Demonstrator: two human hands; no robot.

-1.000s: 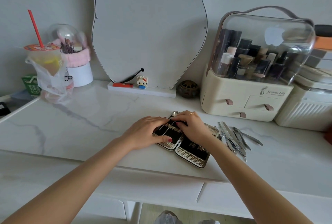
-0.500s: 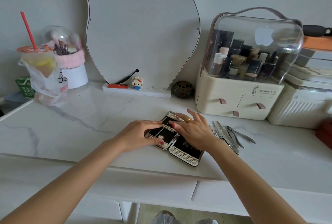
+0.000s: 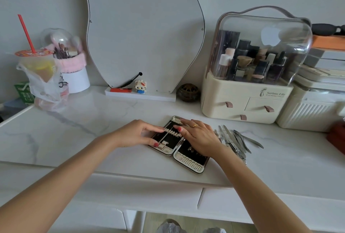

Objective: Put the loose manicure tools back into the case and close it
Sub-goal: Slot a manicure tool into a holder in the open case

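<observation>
On the far left of the marble worktop [image 3: 78,120] stands a plastic cup [image 3: 38,64] with a red straw, set in a thin bag, and just behind it a white pot [image 3: 75,80] of brushes wrapped in a pink band. A wavy mirror [image 3: 143,30] leans against the wall on a white base holding a red lighter [image 3: 120,90] and a small cat figure [image 3: 140,86].

The left hand [image 3: 134,134] rests on the left edge of the open case [image 3: 179,146], its fingers loosely bent, thumb by the bottom of a slim tool [image 3: 162,139] lying in the left half; whether this grip actually pinches the tool is hard to tell. The case lies open flat near the worktop's front edge, black lining up. The right hand [image 3: 198,136] lies flat across the case's right half, fingers straight, fingertips reaching the row of metal loops [image 3: 172,132], a released grip.

Just right of that hand lie the loose manicure tools [image 3: 238,141] in a heap on the worktop. Behind them sits a cream cosmetics organiser [image 3: 248,100] with a clear lid.
</observation>
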